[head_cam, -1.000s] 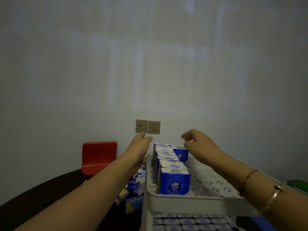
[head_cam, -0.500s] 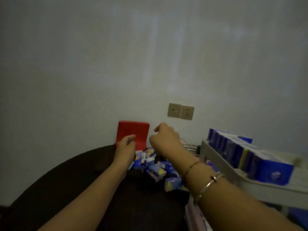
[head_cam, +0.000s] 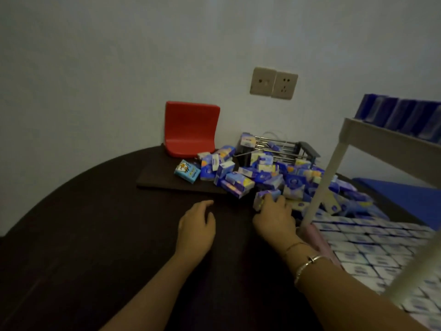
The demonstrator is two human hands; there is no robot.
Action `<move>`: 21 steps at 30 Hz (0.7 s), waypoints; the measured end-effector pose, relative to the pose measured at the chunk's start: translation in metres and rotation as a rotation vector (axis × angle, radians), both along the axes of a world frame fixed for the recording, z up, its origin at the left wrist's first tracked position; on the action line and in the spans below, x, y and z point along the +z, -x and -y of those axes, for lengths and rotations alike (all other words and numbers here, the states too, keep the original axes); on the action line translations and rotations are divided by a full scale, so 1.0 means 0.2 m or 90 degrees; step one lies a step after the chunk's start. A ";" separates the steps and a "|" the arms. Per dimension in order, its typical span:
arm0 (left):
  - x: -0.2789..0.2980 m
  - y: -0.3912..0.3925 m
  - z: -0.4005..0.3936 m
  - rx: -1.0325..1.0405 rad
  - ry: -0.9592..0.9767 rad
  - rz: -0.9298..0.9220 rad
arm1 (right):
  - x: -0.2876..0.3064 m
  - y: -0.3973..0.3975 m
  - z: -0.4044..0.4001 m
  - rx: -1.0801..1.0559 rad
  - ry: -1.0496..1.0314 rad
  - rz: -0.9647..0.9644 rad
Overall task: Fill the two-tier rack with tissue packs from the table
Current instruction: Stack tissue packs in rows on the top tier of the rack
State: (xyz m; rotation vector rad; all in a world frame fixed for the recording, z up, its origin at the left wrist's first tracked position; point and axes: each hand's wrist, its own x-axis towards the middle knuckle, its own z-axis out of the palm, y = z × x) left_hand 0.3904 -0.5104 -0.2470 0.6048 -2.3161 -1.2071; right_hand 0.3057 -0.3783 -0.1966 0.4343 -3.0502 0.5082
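Progress of the filling. The rack, white and two-tiered, stands at my right on the dark bench. Its lower tier is packed edge to edge with white-topped packs; its upper tier carries one row of blue packs, the rest of that tier lying out of view. A large heap of tissue packs remains on the bench near the wall, so I judge the upper tier the work left. My right hand has its fingers curled round a blue pack at the heap's near edge. My left hand hangs loosely curled over the bench, holding nothing.
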 end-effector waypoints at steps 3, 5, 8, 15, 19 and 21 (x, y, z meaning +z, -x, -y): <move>-0.03 0.03 0.02 -0.007 -0.001 0.012 | -0.03 0.07 0.03 -0.014 -0.019 -0.024; -0.04 0.04 0.04 -0.007 -0.039 0.004 | -0.04 0.11 0.06 -0.011 -0.047 -0.034; -0.04 0.03 0.04 -0.035 -0.018 0.006 | -0.05 0.17 0.10 0.010 -0.100 -0.027; -0.03 0.02 0.04 -0.057 0.027 -0.014 | -0.07 0.14 0.13 0.048 0.162 -0.169; -0.03 0.02 0.04 -0.082 0.005 -0.055 | -0.06 0.02 0.19 0.148 0.504 0.074; -0.04 0.01 0.05 -0.095 -0.101 -0.123 | -0.07 0.00 0.23 0.169 0.521 0.132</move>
